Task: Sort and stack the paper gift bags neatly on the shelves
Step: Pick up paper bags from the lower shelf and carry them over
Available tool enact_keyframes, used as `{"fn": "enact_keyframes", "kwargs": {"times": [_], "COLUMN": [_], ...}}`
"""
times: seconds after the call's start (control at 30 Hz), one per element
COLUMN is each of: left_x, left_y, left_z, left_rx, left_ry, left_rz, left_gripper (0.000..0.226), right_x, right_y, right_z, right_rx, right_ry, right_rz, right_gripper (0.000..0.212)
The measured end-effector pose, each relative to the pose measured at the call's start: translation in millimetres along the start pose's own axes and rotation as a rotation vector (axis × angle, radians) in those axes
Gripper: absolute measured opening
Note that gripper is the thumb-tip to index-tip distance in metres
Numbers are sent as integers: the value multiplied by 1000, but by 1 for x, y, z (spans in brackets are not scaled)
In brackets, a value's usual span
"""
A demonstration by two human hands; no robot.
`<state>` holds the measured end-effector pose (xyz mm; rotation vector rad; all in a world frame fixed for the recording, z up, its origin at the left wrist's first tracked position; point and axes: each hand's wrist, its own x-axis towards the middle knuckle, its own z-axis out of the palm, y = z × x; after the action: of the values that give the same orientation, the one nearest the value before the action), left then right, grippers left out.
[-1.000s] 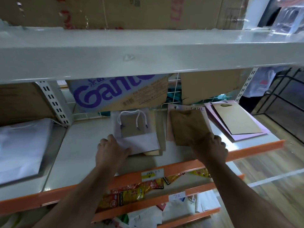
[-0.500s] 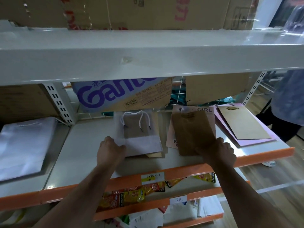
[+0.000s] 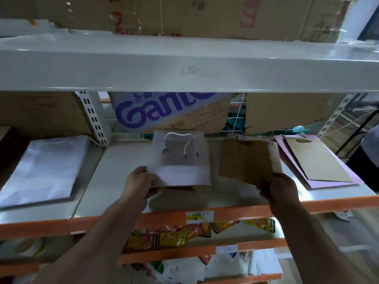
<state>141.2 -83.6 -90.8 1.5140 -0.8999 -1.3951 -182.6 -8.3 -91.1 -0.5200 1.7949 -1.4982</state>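
- Two hands are seen: the near left corner of a white rope-handled bag [image 3: 180, 160] is gripped by the left hand [image 3: 141, 181], and the near edge of a brown bag [image 3: 244, 160] is pinched by the right hand [image 3: 281, 191].
- Both are held side by side over the middle of the shelf [image 3: 114, 181].
- A second white bag [image 3: 45, 169] lies flat to the left, and a second brown bag [image 3: 315, 160] on pink bags [image 3: 332, 182] to the right.
- A purple-lettered box [image 3: 164, 113] stands behind; snack packets [image 3: 170, 238] lie below.
- A pink bag [image 3: 273, 152] under the held brown one is mostly hidden.
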Motion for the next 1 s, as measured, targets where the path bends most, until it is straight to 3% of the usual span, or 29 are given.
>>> {"fn": "enact_keyframes", "kwargs": {"times": [0.27,0.5,1.0], "left_x": [-20,-30,8], "left_y": [-6,2,11], "left_z": [-42,-104,-324], "left_rx": [-46,-92,-62], "left_ry": [61,145,276], "left_rz": [33,76,80], "left_gripper": [27,23,36], "right_x": [-36,-71,-183], "right_y": [-1,-4,27], "right_z": [40,98,278], "right_rx": [141,134,30], "right_ry": [-208,-264,-328], "right_rz": [-64,-89,-32], "right_gripper": [14,9,12]}}
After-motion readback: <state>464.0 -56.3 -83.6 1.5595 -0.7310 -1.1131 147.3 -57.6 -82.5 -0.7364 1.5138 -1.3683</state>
